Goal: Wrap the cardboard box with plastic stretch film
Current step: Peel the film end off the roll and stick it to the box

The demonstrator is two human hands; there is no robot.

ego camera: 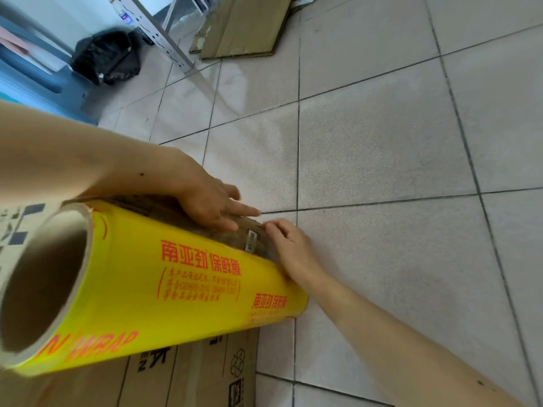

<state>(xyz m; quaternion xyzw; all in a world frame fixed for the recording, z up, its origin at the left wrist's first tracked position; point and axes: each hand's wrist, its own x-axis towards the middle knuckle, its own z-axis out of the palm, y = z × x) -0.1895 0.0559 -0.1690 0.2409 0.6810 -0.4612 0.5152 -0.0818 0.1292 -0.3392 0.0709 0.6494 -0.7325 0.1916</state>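
A large yellow roll of stretch film (164, 277) with red print and a brown cardboard core lies across the cardboard box (194, 374), close to the camera. It hides most of the box top. My left hand (208, 198) presses flat on the far top edge of the box, fingers spread. My right hand (291, 248) touches the box's far right corner beside a small barcode label (252, 239), fingers curled at the edge. Whether film lies under the fingers is unclear.
Grey tiled floor (382, 160) stretches to the right and ahead. Flattened cardboard (246, 27) lies at the back. A black bag (108, 57) sits back left beside a perforated metal shelf post (158, 33).
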